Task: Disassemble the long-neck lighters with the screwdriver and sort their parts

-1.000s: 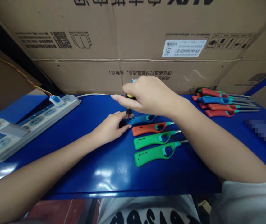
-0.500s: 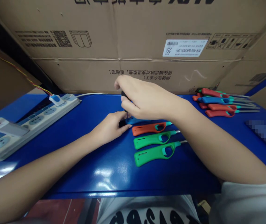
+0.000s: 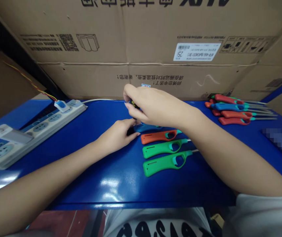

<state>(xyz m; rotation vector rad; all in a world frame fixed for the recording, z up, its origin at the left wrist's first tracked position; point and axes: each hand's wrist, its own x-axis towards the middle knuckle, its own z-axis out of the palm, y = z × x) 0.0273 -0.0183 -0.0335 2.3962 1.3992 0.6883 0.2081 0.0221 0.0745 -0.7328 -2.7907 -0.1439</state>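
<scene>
My right hand (image 3: 155,103) is closed round a dark screwdriver (image 3: 134,105) with yellow marks on its handle. The screwdriver stands upright, its thin shaft pointing down at the butt end of a blue gas lighter (image 3: 148,127). Thumb and fingers of my left hand (image 3: 118,133) grip that same end of the lighter, which lies on the table. The lighter's front is hidden under my right hand. Nearer to me lie an orange lighter (image 3: 153,138) and two green lighters, one (image 3: 155,151) behind the other (image 3: 157,167), in a row.
At the back right is a pile of red, orange and blue lighters (image 3: 238,115). A white power strip (image 3: 44,126) with plugs and cables runs along the left. A large cardboard box (image 3: 101,75) walls off the back of the blue table (image 3: 89,187). A blurred-out dark object (image 3: 279,141) lies right.
My right hand has turned slightly on the screwdriver, so its yellow marks now show. A small white and blue label now appears above that hand. My left hand keeps its place.
</scene>
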